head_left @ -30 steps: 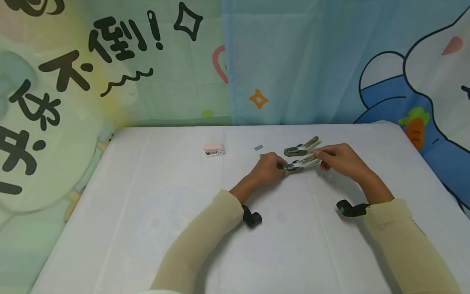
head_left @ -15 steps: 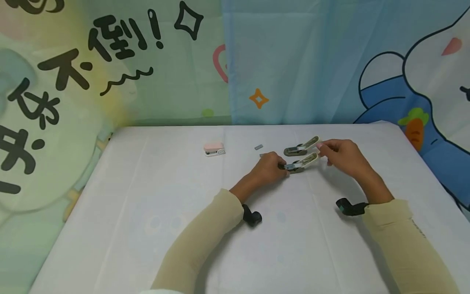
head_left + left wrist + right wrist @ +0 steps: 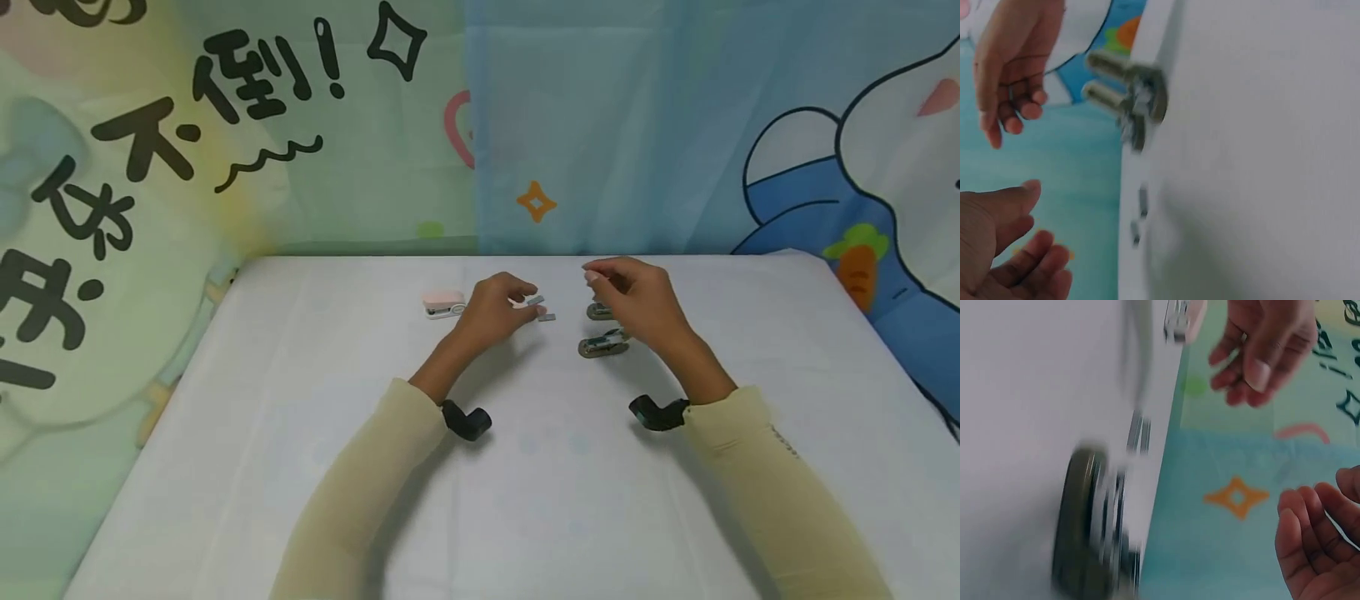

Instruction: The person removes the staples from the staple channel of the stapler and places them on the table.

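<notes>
My left hand (image 3: 491,310) hovers with thumb and fingers parted beside two small grey staple strips; one strip (image 3: 535,300) shows between its fingertips in the head view, the other (image 3: 547,317) just past the thumb. Nothing is held in it, as the left wrist view shows. My right hand (image 3: 643,302) is raised over two opened grey-green staplers, its fingers loosely bent around nothing. The nearer stapler (image 3: 602,345) lies partly behind that hand, and the farther stapler (image 3: 598,312) is mostly covered by it. Both staplers, tops swung up, appear blurred in the left wrist view.
A small pink and white stapler (image 3: 442,304) stands left of the strips, its right end close behind my left hand. The white-covered table (image 3: 525,500) ends at a printed cloth backdrop (image 3: 600,125).
My left hand has let go of the nearer stapler and moved left to the staple strips. My right hand has drawn away from the stapler tops, up and left.
</notes>
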Demonstrator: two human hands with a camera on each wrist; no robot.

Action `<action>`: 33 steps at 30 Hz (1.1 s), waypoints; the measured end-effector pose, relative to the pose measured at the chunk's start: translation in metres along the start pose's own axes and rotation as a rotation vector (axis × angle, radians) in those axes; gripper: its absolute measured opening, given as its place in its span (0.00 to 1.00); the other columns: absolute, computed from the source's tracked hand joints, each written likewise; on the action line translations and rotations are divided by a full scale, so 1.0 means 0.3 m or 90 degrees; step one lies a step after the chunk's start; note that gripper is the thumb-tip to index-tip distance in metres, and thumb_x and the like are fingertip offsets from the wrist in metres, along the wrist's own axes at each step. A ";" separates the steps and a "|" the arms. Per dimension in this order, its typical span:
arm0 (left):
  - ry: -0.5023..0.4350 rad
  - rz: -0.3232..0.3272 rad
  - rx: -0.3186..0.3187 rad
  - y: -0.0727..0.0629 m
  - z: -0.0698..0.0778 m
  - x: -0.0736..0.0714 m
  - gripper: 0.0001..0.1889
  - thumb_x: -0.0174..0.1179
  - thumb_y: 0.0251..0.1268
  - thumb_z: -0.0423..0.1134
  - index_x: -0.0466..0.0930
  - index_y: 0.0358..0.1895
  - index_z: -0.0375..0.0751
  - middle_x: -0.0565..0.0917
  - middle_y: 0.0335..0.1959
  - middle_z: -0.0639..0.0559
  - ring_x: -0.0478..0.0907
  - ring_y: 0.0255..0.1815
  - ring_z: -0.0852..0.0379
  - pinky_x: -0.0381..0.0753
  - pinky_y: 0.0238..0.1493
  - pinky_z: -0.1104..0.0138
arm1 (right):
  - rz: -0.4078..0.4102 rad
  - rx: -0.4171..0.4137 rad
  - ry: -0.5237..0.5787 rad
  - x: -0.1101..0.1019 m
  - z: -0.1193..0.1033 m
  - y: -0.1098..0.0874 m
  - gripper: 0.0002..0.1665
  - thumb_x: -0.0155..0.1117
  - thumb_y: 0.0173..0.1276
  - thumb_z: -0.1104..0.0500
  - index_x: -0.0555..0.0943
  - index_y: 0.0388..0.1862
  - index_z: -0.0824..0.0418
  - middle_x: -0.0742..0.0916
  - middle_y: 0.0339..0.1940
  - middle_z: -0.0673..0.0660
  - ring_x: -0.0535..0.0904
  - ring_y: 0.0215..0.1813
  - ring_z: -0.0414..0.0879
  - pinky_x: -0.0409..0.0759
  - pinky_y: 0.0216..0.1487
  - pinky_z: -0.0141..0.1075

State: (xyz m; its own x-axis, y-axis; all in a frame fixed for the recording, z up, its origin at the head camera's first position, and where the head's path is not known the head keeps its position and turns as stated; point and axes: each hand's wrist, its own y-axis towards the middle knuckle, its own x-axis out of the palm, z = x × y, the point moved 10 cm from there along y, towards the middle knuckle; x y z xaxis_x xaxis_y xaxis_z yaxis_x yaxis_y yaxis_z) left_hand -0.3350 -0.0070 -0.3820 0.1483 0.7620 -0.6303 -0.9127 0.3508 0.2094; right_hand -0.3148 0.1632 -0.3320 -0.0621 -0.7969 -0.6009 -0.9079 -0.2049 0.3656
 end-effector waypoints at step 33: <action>0.026 0.066 -0.195 -0.139 -0.426 -0.258 0.14 0.67 0.61 0.33 0.82 0.48 0.30 0.79 0.31 0.45 0.69 0.32 0.53 0.68 0.32 0.65 | -0.279 0.045 0.076 0.683 -0.079 0.194 0.23 0.63 0.69 0.66 0.77 0.62 0.67 0.82 0.54 0.63 0.79 0.54 0.53 0.77 0.51 0.41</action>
State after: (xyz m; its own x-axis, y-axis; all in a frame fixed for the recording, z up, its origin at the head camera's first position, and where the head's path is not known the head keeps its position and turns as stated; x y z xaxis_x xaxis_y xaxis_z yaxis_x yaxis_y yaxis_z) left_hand -0.3572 -0.1502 -0.4375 0.0386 0.7607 -0.6479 -0.9952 0.0877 0.0436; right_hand -0.3704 -0.0256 -0.4170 0.3788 -0.7047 -0.5999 -0.8641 -0.5014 0.0434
